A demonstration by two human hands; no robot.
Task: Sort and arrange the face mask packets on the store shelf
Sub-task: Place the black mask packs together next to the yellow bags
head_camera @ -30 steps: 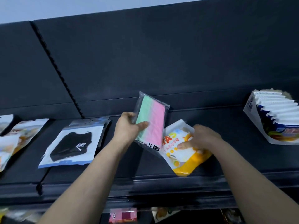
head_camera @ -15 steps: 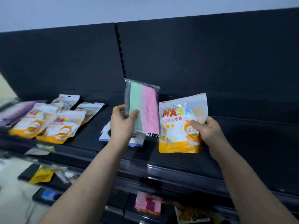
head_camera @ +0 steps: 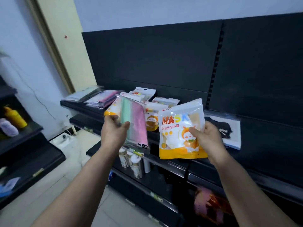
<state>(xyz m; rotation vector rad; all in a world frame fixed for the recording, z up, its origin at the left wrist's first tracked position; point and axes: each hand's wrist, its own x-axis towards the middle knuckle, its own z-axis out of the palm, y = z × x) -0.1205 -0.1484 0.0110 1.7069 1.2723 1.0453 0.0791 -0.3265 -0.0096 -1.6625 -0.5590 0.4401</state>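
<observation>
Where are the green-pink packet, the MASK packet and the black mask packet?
green-pink packet (head_camera: 139,125): head view, on its pink half.
MASK packet (head_camera: 177,136): head view, white front under the lettering.
black mask packet (head_camera: 224,128): head view, on the black mask by the logo.

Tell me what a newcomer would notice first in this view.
Two bright packets held up mid-frame stand out against the dark shelf: the left hand grips a clear green-and-pink packet, and the right hand grips a white-and-orange MASK packet. Behind them, more orange-and-white packets lie clustered on the shelf, and a black mask packet lies just right of the right hand.
</observation>
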